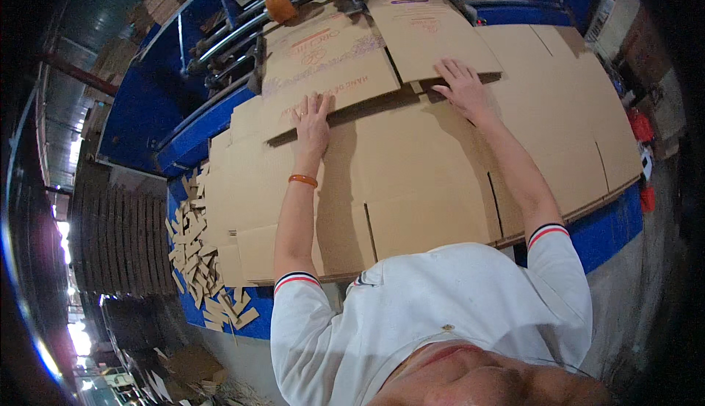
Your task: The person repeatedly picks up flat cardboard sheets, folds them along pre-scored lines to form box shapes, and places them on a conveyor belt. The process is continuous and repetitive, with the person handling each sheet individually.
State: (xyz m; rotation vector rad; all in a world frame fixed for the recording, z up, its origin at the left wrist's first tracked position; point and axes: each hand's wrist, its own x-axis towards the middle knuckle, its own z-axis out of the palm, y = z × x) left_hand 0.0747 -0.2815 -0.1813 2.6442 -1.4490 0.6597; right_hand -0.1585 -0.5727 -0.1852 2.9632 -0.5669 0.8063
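The left hand (313, 121) lies flat, fingers spread wide, on the near edge of a printed cardboard box blank (330, 64) at the far side of the stack of plain cardboard sheets (411, 178) covering the blue tabletop (609, 230). The right hand (461, 86) also rests palm down with fingers open, holding nothing, at the near edge of a second printed blank (429, 27) just beside the first. Both printed blanks reach under the machine's rails and orange rollers (280, 5), while cardboard offcuts (194, 252) litter the tabletop's left end.
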